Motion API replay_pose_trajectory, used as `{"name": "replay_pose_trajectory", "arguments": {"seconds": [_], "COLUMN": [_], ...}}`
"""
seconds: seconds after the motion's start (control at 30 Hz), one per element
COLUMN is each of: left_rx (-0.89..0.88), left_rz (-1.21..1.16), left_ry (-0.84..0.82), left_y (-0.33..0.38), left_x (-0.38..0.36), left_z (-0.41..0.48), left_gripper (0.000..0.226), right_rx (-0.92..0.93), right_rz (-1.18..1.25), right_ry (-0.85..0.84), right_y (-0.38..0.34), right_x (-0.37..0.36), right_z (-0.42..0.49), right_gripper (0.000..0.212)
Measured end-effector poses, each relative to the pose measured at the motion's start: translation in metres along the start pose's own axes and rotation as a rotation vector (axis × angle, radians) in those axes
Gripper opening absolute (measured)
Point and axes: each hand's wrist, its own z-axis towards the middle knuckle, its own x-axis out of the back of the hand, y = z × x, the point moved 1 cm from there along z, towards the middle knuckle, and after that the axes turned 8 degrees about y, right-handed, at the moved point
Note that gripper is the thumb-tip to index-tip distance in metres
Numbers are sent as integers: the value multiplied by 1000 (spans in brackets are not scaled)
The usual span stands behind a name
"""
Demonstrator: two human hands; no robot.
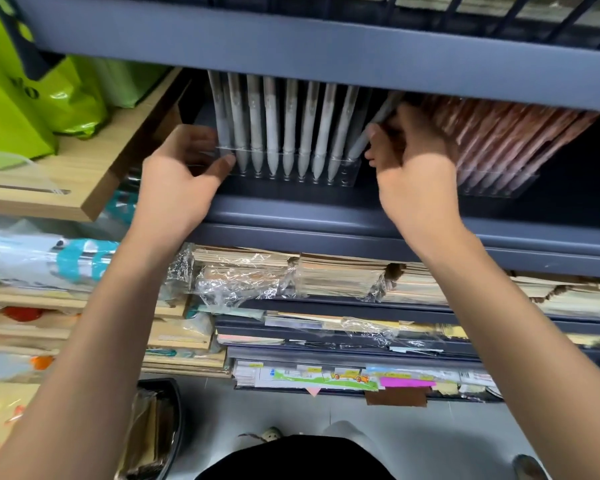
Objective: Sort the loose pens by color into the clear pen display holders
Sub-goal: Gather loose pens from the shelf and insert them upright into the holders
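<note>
On the dark shelf, the clear holder carries a row of upright gray pens, tips down in its holes; your left hand grips its left end, thumb on the front wall. At the right end of that holder, your right hand pinches one tilted gray pen, whose tip meets the holder's top edge. Just right of that holder, a second clear holder is packed with leaning pink-brown pens.

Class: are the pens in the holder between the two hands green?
No, the pens in that clear holder are all pale grey.
</note>
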Motion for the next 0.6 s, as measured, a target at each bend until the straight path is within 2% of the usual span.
{"name": "replay_pose_trajectory", "arguments": {"seconds": [0.1,0.17,0.33,0.43,0.6], "left_rx": [-25,-34,-45,-42,-42], "left_rz": [12,16,30,37,36], "left_ry": [7,5,15,28,49], "left_y": [-2,-3,-3,-3,-3], "left_x": [0,0,-1,-2,-5], "left_z": [0,-1,-3,-4,-3], "left_gripper": [26,26,26,26,27], "right_rx": [15,18,-146,-155,-107], "right_rz": [-159,-179,85,161,141], "right_ry": [-59,-56,89,129,126], "right_y": [-7,-10,-5,-1,2], "right_x": [-7,-10,-17,-19,-20], "right_z": [11,13,3,-1,-4], "right_gripper": [41,45,37,28,25]}}
